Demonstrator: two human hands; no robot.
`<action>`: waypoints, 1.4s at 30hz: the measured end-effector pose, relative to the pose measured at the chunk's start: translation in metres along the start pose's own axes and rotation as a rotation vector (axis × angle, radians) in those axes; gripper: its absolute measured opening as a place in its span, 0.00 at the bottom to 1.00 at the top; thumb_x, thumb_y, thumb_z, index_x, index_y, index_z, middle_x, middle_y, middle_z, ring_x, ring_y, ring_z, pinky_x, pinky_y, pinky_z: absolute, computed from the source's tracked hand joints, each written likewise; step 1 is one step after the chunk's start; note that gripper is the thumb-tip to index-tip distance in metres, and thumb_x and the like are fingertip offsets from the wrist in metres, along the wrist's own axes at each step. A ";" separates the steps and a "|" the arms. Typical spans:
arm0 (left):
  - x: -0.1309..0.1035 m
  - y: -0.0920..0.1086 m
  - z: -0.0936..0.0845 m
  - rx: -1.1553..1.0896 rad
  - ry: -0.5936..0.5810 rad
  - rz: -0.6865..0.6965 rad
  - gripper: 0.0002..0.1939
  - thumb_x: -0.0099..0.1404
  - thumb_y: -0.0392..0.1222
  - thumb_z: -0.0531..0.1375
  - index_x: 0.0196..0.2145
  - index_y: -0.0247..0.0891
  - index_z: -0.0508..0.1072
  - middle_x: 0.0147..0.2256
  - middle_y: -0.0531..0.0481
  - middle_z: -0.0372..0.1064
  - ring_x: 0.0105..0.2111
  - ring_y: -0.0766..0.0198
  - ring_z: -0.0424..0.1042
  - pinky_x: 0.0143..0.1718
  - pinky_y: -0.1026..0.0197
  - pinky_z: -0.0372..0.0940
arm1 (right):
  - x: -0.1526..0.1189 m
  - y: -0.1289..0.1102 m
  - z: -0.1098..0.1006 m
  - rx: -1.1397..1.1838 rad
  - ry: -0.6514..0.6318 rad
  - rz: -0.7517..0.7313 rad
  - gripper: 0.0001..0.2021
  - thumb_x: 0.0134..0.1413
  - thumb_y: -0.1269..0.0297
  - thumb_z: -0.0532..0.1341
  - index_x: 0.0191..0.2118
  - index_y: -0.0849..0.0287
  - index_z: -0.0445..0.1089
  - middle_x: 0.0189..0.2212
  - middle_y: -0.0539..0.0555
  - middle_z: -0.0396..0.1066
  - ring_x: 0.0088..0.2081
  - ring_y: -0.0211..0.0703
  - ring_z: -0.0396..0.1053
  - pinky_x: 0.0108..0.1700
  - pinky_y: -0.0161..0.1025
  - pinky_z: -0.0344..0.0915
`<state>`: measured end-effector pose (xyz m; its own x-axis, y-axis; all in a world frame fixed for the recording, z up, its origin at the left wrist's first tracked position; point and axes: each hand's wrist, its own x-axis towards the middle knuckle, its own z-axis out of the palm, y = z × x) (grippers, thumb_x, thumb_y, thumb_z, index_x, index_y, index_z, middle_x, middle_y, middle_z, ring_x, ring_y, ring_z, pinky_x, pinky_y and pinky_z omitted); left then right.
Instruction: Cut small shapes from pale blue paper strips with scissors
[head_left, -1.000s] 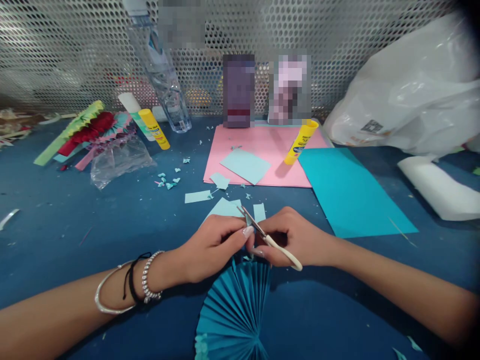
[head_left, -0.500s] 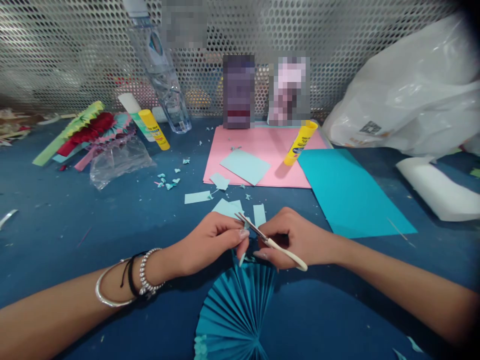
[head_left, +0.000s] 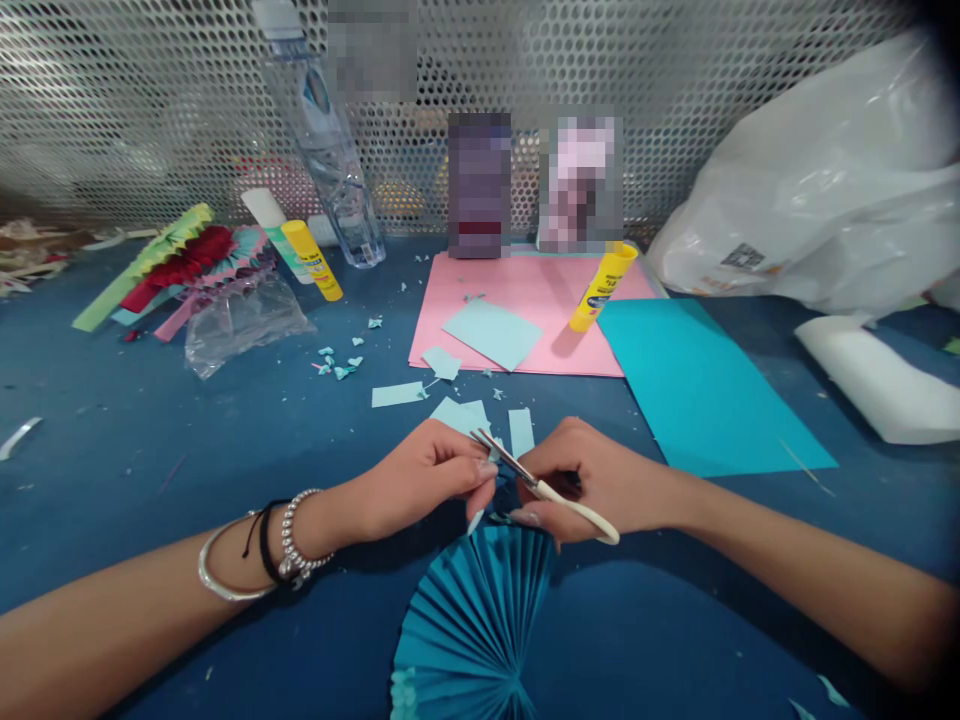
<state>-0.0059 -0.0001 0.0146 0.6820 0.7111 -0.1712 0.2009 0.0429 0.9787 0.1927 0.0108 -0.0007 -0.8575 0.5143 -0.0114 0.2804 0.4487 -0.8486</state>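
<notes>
My right hand (head_left: 581, 480) grips scissors with cream handles (head_left: 577, 510), their slightly parted blades pointing up and left toward my other hand. Thumb and fingers of my left hand (head_left: 442, 475) pinch a small light-blue paper piece (head_left: 493, 455) at the blades; the fingers partly hide it. Below both hands lies a pleated teal paper fan (head_left: 480, 610), with small pale-blue bits along its lower left edge. Pale-blue paper scraps (head_left: 457, 412) rest just beyond my fingers.
Pink sheets (head_left: 517, 275) carry a light-blue card (head_left: 493, 333) and an upright yellow glue stick (head_left: 602, 287). Teal paper (head_left: 712, 390) lies right, beside a white plastic bag (head_left: 817, 190). Folded paper fans (head_left: 180, 265), another glue stick (head_left: 313, 260) and a water bottle (head_left: 330, 150) are at back left.
Both hands stay nearly in place, with the scissors still at the paper piece. My left fingers have shifted slightly. The whole view has moved a little.
</notes>
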 end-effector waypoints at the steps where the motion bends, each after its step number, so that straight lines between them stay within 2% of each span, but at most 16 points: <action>1: 0.000 0.000 -0.001 -0.008 -0.019 -0.013 0.20 0.61 0.37 0.49 0.13 0.33 0.65 0.15 0.56 0.52 0.18 0.72 0.51 0.21 0.66 0.48 | 0.000 0.000 0.000 0.014 -0.006 0.000 0.14 0.49 0.61 0.56 0.19 0.63 0.60 0.13 0.45 0.57 0.17 0.27 0.47 0.18 0.28 0.46; 13: 0.001 -0.004 -0.003 -0.164 -0.049 -0.059 0.19 0.59 0.38 0.50 0.13 0.33 0.63 0.15 0.57 0.51 0.17 0.72 0.48 0.19 0.65 0.44 | -0.001 0.002 0.000 0.008 0.009 0.009 0.14 0.47 0.68 0.55 0.16 0.62 0.54 0.12 0.42 0.49 0.17 0.27 0.44 0.18 0.28 0.43; 16: 0.001 -0.006 -0.005 -0.176 -0.068 -0.054 0.19 0.59 0.39 0.51 0.13 0.33 0.62 0.13 0.58 0.48 0.15 0.73 0.46 0.18 0.65 0.42 | -0.003 0.003 -0.002 0.049 -0.013 0.032 0.14 0.48 0.66 0.55 0.17 0.62 0.55 0.11 0.43 0.54 0.16 0.27 0.47 0.18 0.27 0.44; 19: 0.001 -0.005 -0.008 -0.091 -0.149 -0.043 0.19 0.60 0.38 0.51 0.13 0.33 0.62 0.13 0.58 0.48 0.16 0.73 0.48 0.19 0.65 0.43 | -0.008 0.004 -0.009 0.056 -0.032 0.031 0.12 0.49 0.64 0.56 0.19 0.62 0.57 0.12 0.45 0.58 0.16 0.27 0.52 0.19 0.27 0.47; 22: 0.001 -0.004 -0.009 -0.008 -0.204 -0.017 0.18 0.60 0.36 0.50 0.14 0.33 0.60 0.15 0.56 0.53 0.17 0.72 0.51 0.21 0.65 0.46 | -0.014 0.001 -0.018 -0.117 -0.021 0.004 0.13 0.48 0.62 0.56 0.18 0.62 0.58 0.12 0.44 0.55 0.16 0.28 0.48 0.19 0.29 0.45; 24: 0.001 -0.006 -0.009 0.013 -0.221 -0.006 0.17 0.59 0.35 0.50 0.14 0.34 0.59 0.15 0.56 0.53 0.17 0.72 0.51 0.20 0.65 0.47 | -0.018 -0.006 -0.023 -0.298 -0.058 0.006 0.14 0.48 0.61 0.56 0.18 0.62 0.58 0.13 0.45 0.54 0.17 0.29 0.46 0.21 0.30 0.44; 27: 0.000 -0.009 -0.008 0.037 -0.246 -0.036 0.16 0.59 0.34 0.50 0.15 0.34 0.58 0.15 0.57 0.52 0.17 0.72 0.51 0.19 0.66 0.46 | -0.021 -0.019 -0.025 -0.586 -0.134 0.045 0.11 0.46 0.63 0.55 0.18 0.61 0.60 0.14 0.47 0.58 0.17 0.30 0.49 0.22 0.33 0.41; 30: -0.001 -0.010 -0.007 0.097 -0.277 -0.051 0.15 0.58 0.32 0.49 0.15 0.35 0.55 0.16 0.57 0.50 0.17 0.73 0.49 0.18 0.66 0.44 | -0.021 -0.028 -0.022 -0.807 -0.144 0.050 0.08 0.47 0.63 0.54 0.22 0.59 0.64 0.16 0.49 0.63 0.18 0.33 0.51 0.23 0.35 0.37; 35: -0.001 -0.007 -0.007 0.138 -0.300 -0.040 0.14 0.56 0.29 0.49 0.15 0.36 0.51 0.16 0.57 0.48 0.17 0.73 0.47 0.18 0.65 0.43 | -0.023 -0.025 -0.018 -0.927 -0.122 -0.005 0.09 0.51 0.64 0.50 0.25 0.58 0.65 0.17 0.50 0.64 0.19 0.36 0.55 0.24 0.36 0.35; 42: -0.001 -0.006 -0.007 0.166 -0.306 -0.024 0.15 0.54 0.28 0.49 0.15 0.37 0.48 0.16 0.57 0.46 0.17 0.73 0.46 0.18 0.65 0.42 | -0.025 -0.022 -0.019 -0.963 -0.110 -0.032 0.08 0.51 0.65 0.52 0.25 0.57 0.64 0.17 0.49 0.63 0.20 0.37 0.57 0.24 0.37 0.35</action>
<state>-0.0128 0.0039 0.0093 0.8498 0.4667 -0.2451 0.3144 -0.0754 0.9463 0.2163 0.0021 0.0279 -0.8926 0.4424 -0.0870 0.4476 0.8927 -0.0529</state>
